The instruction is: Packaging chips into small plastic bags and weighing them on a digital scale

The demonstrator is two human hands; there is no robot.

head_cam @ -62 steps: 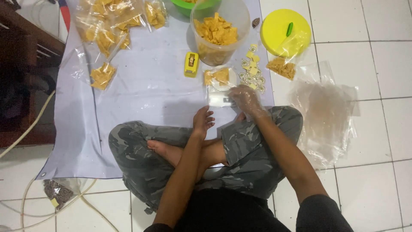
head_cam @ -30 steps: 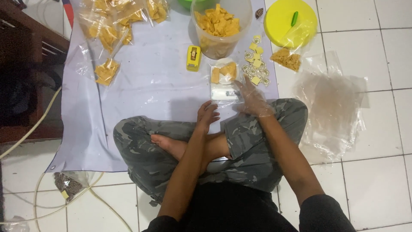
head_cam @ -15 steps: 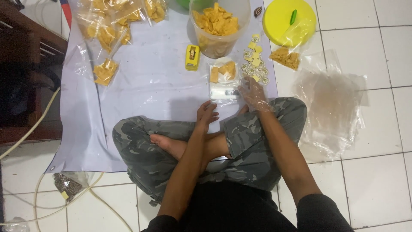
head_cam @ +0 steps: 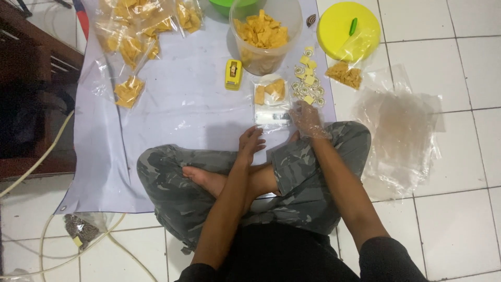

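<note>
I sit cross-legged on a pale plastic sheet (head_cam: 172,109). A small clear bag of yellow chips (head_cam: 272,99) lies flat in front of my knees. My right hand (head_cam: 308,119), in a thin clear glove, rests at the bag's right edge, beside a scatter of small round and square labels (head_cam: 308,83). My bare left hand (head_cam: 250,143) hovers just below the bag with fingers loosely curled, holding nothing. A clear tub of chips (head_cam: 263,34) stands beyond the bag.
A yellow tape dispenser (head_cam: 233,74) sits left of the tub. Several filled chip bags (head_cam: 136,42) lie at the far left. A yellow lid (head_cam: 348,31), a loose chip pile (head_cam: 345,74) and a stack of empty clear bags (head_cam: 402,133) are right. Dark furniture (head_cam: 31,89) and cables stand left.
My right hand has slid from the labels down to the bag's right edge. The left hand has stayed below the bag. The view has shifted slightly.
</note>
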